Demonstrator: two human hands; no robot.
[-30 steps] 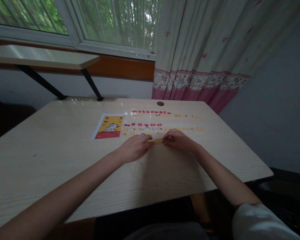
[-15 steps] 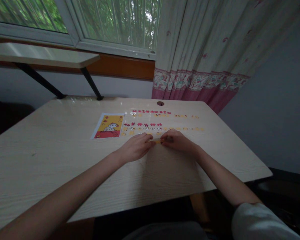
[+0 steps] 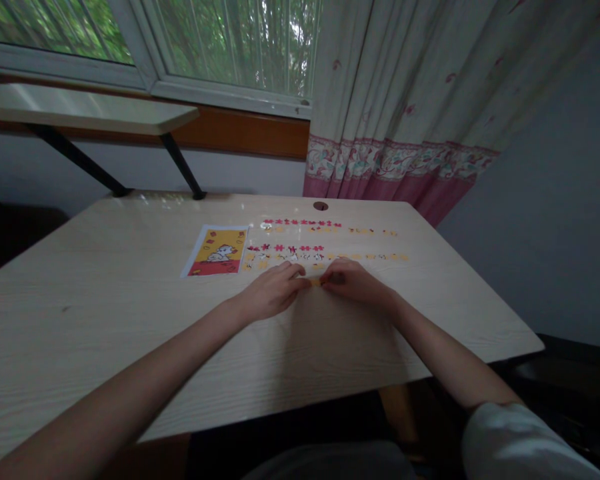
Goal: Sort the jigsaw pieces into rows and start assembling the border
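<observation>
1. While both hands work close together, to the right of the picture sheet (image 3: pixel 217 252) and nearer the person, a small yellow piece (image 3: pixel 315 283) lies in the gap between their fingertips, low at the tabletop (image 3: pixel 130 320).
2. Of the two, the left hand (image 3: pixel 273 292) is nearer the picture sheet; its thumb reaches the yellow piece, with the forefinger bent above. I cannot tell whether it pinches or merely presses.
3. Farther right of the picture sheet, the right hand (image 3: pixel 357 281) curls its fingers in at the piece's other end. Again, I cannot make out whether they are clamped on it.
4. Just beyond the fingers, rows of puzzle pieces run rightward from the picture sheet: a yellow row (image 3: pixel 263 265) partly hidden by the hands, a row of white and yellow pieces (image 3: pixel 293 256), then a short red row (image 3: pixel 279 247).
5. Level with the sheet's far edge and off to its right come more yellow pieces (image 3: pixel 363 231), then another red row (image 3: pixel 303 223).
6. Past the picture sheet, a raised shelf (image 3: pixel 90 110) stands leftward, a window (image 3: pixel 230 47) behind, and a curtain (image 3: pixel 405 100) hangs rightward.
</observation>
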